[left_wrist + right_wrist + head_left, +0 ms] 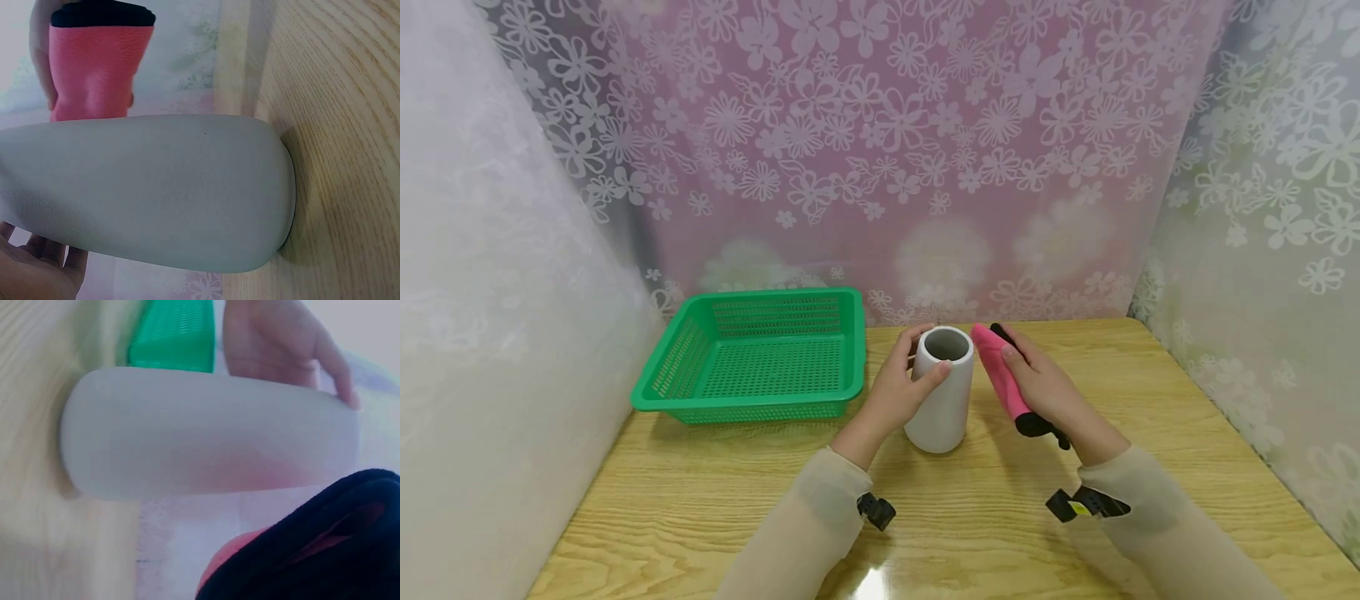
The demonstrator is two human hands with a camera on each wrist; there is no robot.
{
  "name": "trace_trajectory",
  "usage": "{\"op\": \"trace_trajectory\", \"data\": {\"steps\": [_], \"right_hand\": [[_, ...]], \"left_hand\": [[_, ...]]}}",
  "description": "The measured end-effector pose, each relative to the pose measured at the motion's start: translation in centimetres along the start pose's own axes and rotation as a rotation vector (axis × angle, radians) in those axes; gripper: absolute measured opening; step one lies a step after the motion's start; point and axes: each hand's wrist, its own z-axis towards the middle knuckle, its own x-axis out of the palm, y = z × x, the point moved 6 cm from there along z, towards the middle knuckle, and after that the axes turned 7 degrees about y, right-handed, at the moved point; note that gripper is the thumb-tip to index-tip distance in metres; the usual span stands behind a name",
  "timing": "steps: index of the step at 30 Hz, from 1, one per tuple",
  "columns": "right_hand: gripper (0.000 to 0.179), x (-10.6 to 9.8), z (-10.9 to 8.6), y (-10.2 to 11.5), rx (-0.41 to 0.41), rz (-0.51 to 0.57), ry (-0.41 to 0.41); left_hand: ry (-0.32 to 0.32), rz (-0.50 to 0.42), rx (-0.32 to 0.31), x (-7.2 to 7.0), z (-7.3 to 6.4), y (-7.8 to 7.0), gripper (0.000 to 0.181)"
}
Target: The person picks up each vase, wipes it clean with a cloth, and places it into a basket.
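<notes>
A tall white vase with a round open mouth stands upright on the wooden table. My left hand grips it near the top, thumb at the front below the rim and fingers around the far side. To the right of the vase, my right hand holds a folded pink cloth with black edges, thumb on top. The cloth is raised off the table, close to the vase's rim. In the right wrist view, the black edge of the cloth fills the lower right corner, below the vase.
A green plastic basket with perforated walls sits at the back left of the wooden table. Flower-patterned curtains hang behind the table and along both sides.
</notes>
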Motion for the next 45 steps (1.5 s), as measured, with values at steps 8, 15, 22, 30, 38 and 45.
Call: {"op": "trace_trajectory", "data": {"steps": [8,15,22,30,38,45], "right_hand": [[0.059,-0.7,-1.7,2.3,-0.067,0.009,-0.079],[0.057,-0.1,-2.2,3.1,-0.185,0.066,-0.187],[0.054,0.5,-2.2,3.5,-0.323,0.060,-0.322],[0.055,1.7,-2.3,3.8,-0.382,0.032,-0.358],[0.059,2.4,-1.7,3.9,-0.410,-0.037,-0.343],[0.060,2.5,-1.2,4.2,-0.452,-0.029,-0.343]], "left_hand": [[-0.005,0.013,0.005,0.0,0.1,-0.2,0.069],[-0.004,0.013,-0.007,0.0,0.1,-0.1,0.068],[-0.004,0.007,-0.005,0.1,0.2,0.0,0.065],[-0.001,0.003,0.010,0.2,0.4,0.1,0.064],[-0.012,0.004,0.010,0.1,0.2,-0.1,0.072],[-0.014,-0.001,0.008,0.0,0.1,-0.1,0.070]]}}
